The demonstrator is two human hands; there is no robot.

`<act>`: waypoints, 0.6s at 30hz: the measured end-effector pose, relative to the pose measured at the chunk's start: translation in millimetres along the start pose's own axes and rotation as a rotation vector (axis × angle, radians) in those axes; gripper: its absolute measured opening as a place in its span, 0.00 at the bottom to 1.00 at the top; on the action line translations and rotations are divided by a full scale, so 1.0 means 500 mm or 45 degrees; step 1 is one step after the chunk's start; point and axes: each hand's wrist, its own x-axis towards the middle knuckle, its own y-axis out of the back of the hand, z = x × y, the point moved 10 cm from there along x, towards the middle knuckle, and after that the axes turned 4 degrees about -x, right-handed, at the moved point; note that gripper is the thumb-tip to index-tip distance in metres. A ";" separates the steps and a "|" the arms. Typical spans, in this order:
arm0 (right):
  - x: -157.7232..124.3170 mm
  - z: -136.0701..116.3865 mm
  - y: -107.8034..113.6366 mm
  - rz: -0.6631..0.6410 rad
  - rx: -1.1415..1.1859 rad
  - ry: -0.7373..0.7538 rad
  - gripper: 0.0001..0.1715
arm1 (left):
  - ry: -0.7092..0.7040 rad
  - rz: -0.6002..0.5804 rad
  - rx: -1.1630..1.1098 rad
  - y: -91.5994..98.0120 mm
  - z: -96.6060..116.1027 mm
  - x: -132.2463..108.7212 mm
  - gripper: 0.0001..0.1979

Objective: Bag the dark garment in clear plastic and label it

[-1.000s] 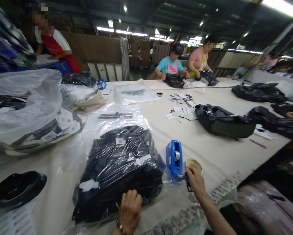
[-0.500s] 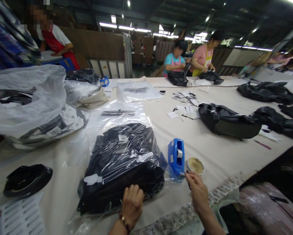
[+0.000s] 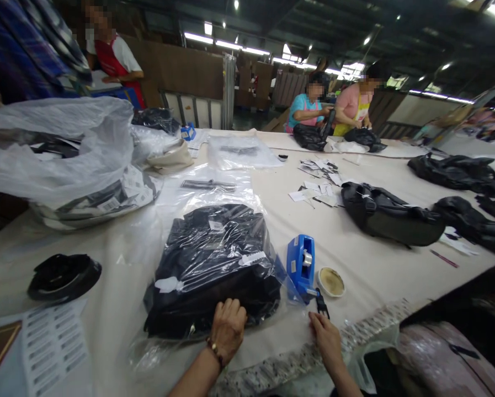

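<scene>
My left hand (image 3: 227, 330) presses knuckles-up on the near edge of the black folded bag sealed in a clear plastic sleeve (image 3: 214, 270), fingers curled against the plastic, holding nothing else. That bagged bundle is my landmark; it lies flat on the cream cloth-covered table (image 3: 367, 264), close to the near edge.

My right hand (image 3: 325, 339) sits just right of the bundle's near corner, palm down on the plastic flap, fingers loosely together; I can't tell whether it pinches anything. Its fingertips are just short of a small black clip (image 3: 321, 303).

Right of the bundle, touching its plastic, stands a blue plastic tape dispenser (image 3: 302, 266). Just right of that sits a round shallow dish with brownish contents (image 3: 330, 281).

Left of the bundle, apart from it: a black round cap-like piece (image 3: 64, 274), and nearer me a white sheet of printed labels (image 3: 52, 344). Further left and behind is a large clear plastic sack of packed items (image 3: 65, 160).

Behind the bundle to the right lies a black-and-olive bag (image 3: 390, 215), with scattered white paper tags (image 3: 317, 187) beside it. At the far table end, two people (image 3: 338, 105) handle black bags.
</scene>
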 end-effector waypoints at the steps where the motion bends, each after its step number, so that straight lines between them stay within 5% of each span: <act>1: -0.012 0.006 0.013 -0.012 -0.047 -0.009 0.23 | 0.006 -0.028 0.000 -0.005 -0.001 0.000 0.08; 6: -0.095 -0.029 0.056 0.008 -0.143 0.097 0.27 | 0.056 -0.130 -0.004 -0.028 -0.011 -0.002 0.06; 12: -0.209 -0.189 -0.125 -0.456 0.181 0.365 0.20 | 0.048 -0.184 -0.023 -0.033 -0.012 -0.002 0.06; 18: -0.196 -0.173 -0.266 -0.515 0.308 0.031 0.28 | 0.025 -0.195 -0.013 -0.033 -0.012 0.000 0.07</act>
